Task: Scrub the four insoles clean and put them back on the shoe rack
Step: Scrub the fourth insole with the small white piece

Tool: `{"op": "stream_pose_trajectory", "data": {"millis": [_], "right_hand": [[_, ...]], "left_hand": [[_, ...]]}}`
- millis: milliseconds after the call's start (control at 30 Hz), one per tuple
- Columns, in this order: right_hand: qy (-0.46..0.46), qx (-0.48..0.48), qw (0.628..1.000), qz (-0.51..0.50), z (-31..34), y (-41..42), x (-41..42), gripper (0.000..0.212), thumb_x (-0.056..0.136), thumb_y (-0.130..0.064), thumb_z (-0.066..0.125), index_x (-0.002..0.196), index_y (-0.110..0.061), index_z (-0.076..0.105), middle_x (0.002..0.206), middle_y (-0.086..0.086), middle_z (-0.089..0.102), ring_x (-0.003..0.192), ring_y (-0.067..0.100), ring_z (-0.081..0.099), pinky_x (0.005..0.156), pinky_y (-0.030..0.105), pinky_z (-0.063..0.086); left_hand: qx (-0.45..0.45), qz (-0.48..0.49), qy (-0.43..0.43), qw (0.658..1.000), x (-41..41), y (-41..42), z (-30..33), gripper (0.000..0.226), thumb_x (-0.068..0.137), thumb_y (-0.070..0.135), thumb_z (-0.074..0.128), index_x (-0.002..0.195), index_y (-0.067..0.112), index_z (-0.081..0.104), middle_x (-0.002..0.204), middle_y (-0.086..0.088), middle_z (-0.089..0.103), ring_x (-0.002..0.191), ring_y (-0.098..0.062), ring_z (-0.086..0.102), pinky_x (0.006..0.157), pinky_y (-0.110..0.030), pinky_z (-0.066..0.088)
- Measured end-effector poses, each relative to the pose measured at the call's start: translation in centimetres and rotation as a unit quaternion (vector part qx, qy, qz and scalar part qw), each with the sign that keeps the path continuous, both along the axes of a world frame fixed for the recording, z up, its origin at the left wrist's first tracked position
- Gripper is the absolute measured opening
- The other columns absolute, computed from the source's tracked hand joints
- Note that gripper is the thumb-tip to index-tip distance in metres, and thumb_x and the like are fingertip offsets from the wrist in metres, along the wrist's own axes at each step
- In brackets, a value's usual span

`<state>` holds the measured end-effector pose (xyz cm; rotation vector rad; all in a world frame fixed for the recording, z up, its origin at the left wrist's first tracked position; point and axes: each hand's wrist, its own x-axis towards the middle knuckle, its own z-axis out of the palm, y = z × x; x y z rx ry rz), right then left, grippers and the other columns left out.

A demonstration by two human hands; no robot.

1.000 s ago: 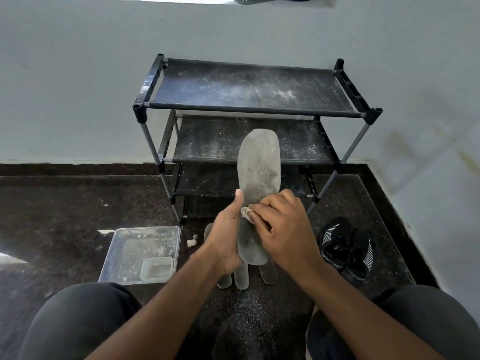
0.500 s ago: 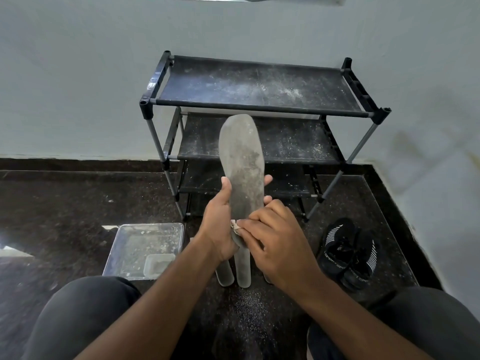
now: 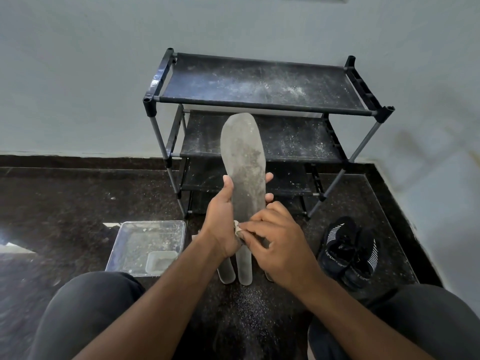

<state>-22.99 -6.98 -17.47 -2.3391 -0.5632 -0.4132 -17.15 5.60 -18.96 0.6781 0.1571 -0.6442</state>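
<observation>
Rubbing has carried the right hand down toward the heel of the held insole, where a second ago it worked higher up the sole; the insole itself has swung from a rightward lean to nearly upright in front of the shoe rack.

Its grey face is blotchy, darker through the middle. The left hand is closed round the lower half, thumb on the left edge and fingers wrapping from behind. The right hand's fingers are pinched shut on a small pale scrubbing pad, pressed against the insole near the heel.

Other insoles lie on the floor in front of the rack, directly below the hands; how many I cannot tell, since the hands cover them. A clear plastic tray sits left of the rack's foot, and a pair of black shoes to its right. The rack's shelves are dusted with white powder.

The likely trouble: the insole is thin and held only low down, so a hard stroke could bend it or twist it out of the left hand. Setting cleaned insoles on those powdery shelves would dirty them again.
</observation>
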Motion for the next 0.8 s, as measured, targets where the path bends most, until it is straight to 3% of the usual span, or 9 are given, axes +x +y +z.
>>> {"op": "stream_pose_trajectory", "data": {"millis": [133,300,400,500,667,800], "right_hand": [[0.004,-0.048,0.999,0.011,0.1,-0.8,-0.1,0.011,0.090,-0.023,0.070,0.090,-0.016,0.079,0.077,-0.009,0.060,0.083,0.013,0.049,0.075,0.031,0.048],[-0.036,-0.057,0.996,-0.050,0.5,-1.1,0.7,0.011,0.092,-0.021,0.071,0.092,-0.012,0.077,0.079,-0.006,0.062,0.083,0.015,0.048,0.074,0.034,0.048],[-0.016,-0.064,0.998,-0.022,0.3,-0.9,-0.1,0.012,0.093,-0.022,0.070,0.089,-0.013,0.077,0.079,-0.008,0.059,0.083,0.013,0.047,0.073,0.031,0.047],[-0.027,-0.097,0.995,-0.020,0.1,-0.8,-0.3,0.013,0.093,-0.022,0.068,0.086,-0.013,0.075,0.078,-0.007,0.059,0.081,0.015,0.047,0.071,0.036,0.046],[-0.067,-0.104,0.988,-0.088,0.2,-1.1,1.3,0.018,0.096,-0.022,0.065,0.088,-0.011,0.075,0.080,-0.002,0.062,0.085,0.017,0.049,0.076,0.039,0.047],[-0.041,-0.075,0.995,-0.059,-0.1,-0.4,0.1,0.015,0.093,-0.022,0.067,0.085,-0.012,0.075,0.078,-0.004,0.062,0.084,0.014,0.049,0.074,0.035,0.048]], "left_hand": [[-0.033,0.024,0.004,0.999,0.6,0.6,0.1,0.086,0.102,0.074,0.021,0.138,0.011,0.067,0.098,-0.012,0.064,0.086,-0.020,0.064,0.087,-0.035,0.058],[-0.034,-0.004,0.007,0.999,0.2,0.2,0.3,0.085,0.101,0.075,0.022,0.142,0.014,0.064,0.100,-0.014,0.065,0.082,-0.023,0.068,0.073,-0.037,0.062],[-0.035,0.023,-0.001,0.999,0.7,0.6,0.4,0.085,0.102,0.073,0.021,0.139,0.010,0.065,0.098,-0.013,0.065,0.086,-0.021,0.065,0.086,-0.034,0.060],[-0.032,0.026,0.000,0.999,0.6,0.6,0.1,0.085,0.102,0.073,0.021,0.137,0.011,0.066,0.100,-0.013,0.066,0.088,-0.023,0.065,0.087,-0.035,0.059],[0.006,0.007,0.015,1.000,0.3,-0.1,-0.1,0.087,0.101,0.076,0.019,0.144,0.013,0.062,0.132,-0.021,0.065,0.117,-0.032,0.067,0.097,-0.045,0.059],[0.024,0.032,0.018,0.999,0.4,0.3,-0.1,0.086,0.100,0.075,0.021,0.139,0.014,0.067,0.129,-0.021,0.067,0.114,-0.032,0.067,0.110,-0.049,0.049]]}}
